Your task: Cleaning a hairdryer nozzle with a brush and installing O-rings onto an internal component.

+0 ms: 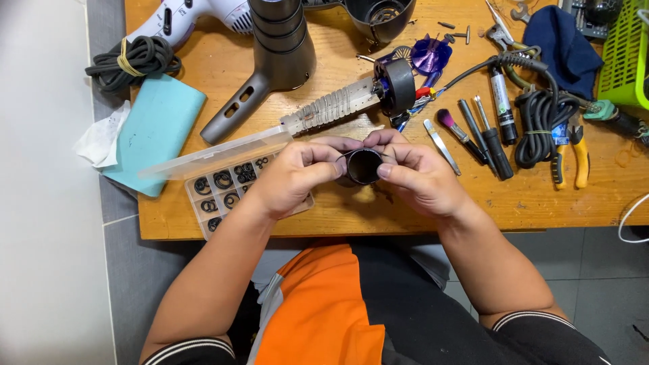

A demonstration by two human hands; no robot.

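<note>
Both hands meet over the front edge of a wooden table (541,203). My left hand (294,177) and my right hand (416,177) together hold a small black cylindrical part (364,166) with a thin black rubber ring around its open end. Thumbs and forefingers of both hands pinch the rim of the part. Under my left hand lies a clear plastic compartment box (220,189) of black rubber rings, its lid open. Just beyond my hands lies a hair dryer's heating coil with its motor (351,100).
A grey hair dryer body (270,61) and a white one (189,13) lie at the back. A teal pad (159,128), coiled cables (132,57), screwdrivers, a small brush (454,127), yellow-handled pliers (574,155), a purple fan (430,55) and a green basket (625,57) crowd the table.
</note>
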